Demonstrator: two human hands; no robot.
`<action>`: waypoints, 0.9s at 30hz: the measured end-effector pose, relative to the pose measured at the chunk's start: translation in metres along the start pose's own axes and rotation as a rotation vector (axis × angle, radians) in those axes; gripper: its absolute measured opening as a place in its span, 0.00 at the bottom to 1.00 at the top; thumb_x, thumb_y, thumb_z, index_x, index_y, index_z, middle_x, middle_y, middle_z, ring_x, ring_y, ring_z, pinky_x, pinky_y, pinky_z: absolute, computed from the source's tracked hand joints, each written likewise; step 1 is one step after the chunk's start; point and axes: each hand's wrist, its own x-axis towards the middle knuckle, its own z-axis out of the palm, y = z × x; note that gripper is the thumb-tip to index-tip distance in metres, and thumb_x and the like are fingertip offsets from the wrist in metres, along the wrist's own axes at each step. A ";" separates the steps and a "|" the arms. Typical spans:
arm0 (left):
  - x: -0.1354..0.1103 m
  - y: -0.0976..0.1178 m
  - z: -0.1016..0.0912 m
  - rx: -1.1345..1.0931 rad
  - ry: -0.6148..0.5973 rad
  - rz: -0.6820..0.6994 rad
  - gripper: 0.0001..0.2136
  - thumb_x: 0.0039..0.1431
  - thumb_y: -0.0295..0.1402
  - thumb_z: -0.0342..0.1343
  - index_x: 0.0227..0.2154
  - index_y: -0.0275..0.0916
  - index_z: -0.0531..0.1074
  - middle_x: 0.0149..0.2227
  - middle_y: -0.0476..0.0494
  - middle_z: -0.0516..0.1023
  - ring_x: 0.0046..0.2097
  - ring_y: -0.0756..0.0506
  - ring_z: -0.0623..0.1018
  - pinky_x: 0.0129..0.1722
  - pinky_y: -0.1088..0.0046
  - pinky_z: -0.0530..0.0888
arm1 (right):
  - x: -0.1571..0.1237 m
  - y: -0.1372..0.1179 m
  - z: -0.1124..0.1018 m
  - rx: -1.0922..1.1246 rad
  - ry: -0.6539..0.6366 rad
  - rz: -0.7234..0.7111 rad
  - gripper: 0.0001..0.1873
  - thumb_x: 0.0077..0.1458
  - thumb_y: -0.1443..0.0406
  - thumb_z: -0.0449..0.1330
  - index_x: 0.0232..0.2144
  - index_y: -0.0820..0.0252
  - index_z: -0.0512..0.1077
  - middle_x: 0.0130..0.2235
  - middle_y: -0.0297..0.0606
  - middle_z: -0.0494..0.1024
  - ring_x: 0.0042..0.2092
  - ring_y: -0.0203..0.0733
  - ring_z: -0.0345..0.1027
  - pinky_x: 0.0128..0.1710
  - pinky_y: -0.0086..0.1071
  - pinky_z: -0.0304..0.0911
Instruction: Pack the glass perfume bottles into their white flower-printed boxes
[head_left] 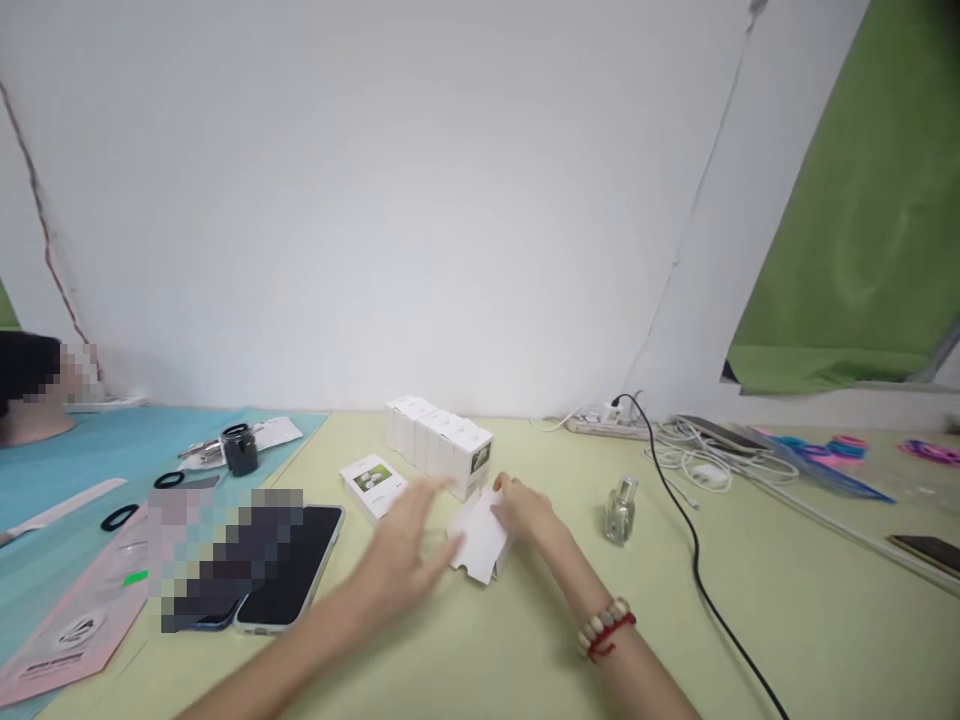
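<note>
A small white cardboard box (478, 538) with a flap standing out is on the table in front of me. My right hand (529, 512), with a beaded bracelet on its wrist, has its fingers closed on the box's right side. To the left of the box is my left hand (401, 555), somewhat blurred, its fingers and thumb spread and holding nothing. Just behind, a row of several white boxes (431, 437) stands upright, one end showing a picture. Another white box (371, 486) with a green picture lies flat beyond my left hand.
A glass bottle (621, 512) stands to the right, near a black cable (696, 560). White cables (701, 470) and a power strip (607, 425) lie along the wall. On the left are a phone (292, 570), a pink pouch (90, 630) and a dark jar (240, 450).
</note>
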 end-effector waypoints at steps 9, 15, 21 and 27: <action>-0.023 -0.034 0.049 -0.070 0.145 -0.220 0.31 0.52 0.42 0.52 0.57 0.41 0.50 0.60 0.37 0.49 0.61 0.38 0.53 0.58 0.57 0.55 | -0.005 0.037 0.042 0.581 0.096 -0.052 0.14 0.51 0.58 0.51 0.26 0.62 0.70 0.27 0.37 0.71 0.28 0.39 0.66 0.22 0.27 0.55; 0.000 -0.025 0.024 -0.586 0.658 -0.566 0.43 0.47 0.47 0.56 0.59 0.41 0.34 0.60 0.29 0.46 0.57 0.35 0.62 0.45 0.62 0.70 | -0.027 -0.006 0.045 1.297 0.086 -0.011 0.14 0.51 0.54 0.50 0.35 0.57 0.57 0.31 0.35 0.71 0.30 0.41 0.69 0.19 0.30 0.65; -0.020 -0.021 0.046 -0.898 0.474 -0.925 0.35 0.47 0.52 0.54 0.55 0.41 0.52 0.51 0.34 0.66 0.48 0.39 0.73 0.36 0.69 0.75 | -0.065 -0.039 0.049 1.386 -0.434 -0.327 0.17 0.46 0.59 0.60 0.31 0.59 0.56 0.39 0.36 0.71 0.32 0.40 0.71 0.22 0.29 0.67; -0.024 -0.021 0.041 -0.831 0.273 -0.799 0.30 0.45 0.55 0.53 0.39 0.30 0.63 0.25 0.38 0.75 0.22 0.43 0.75 0.13 0.74 0.69 | -0.064 -0.030 0.038 1.335 -0.360 -0.382 0.19 0.54 0.52 0.51 0.43 0.57 0.60 0.39 0.38 0.70 0.35 0.41 0.70 0.23 0.26 0.63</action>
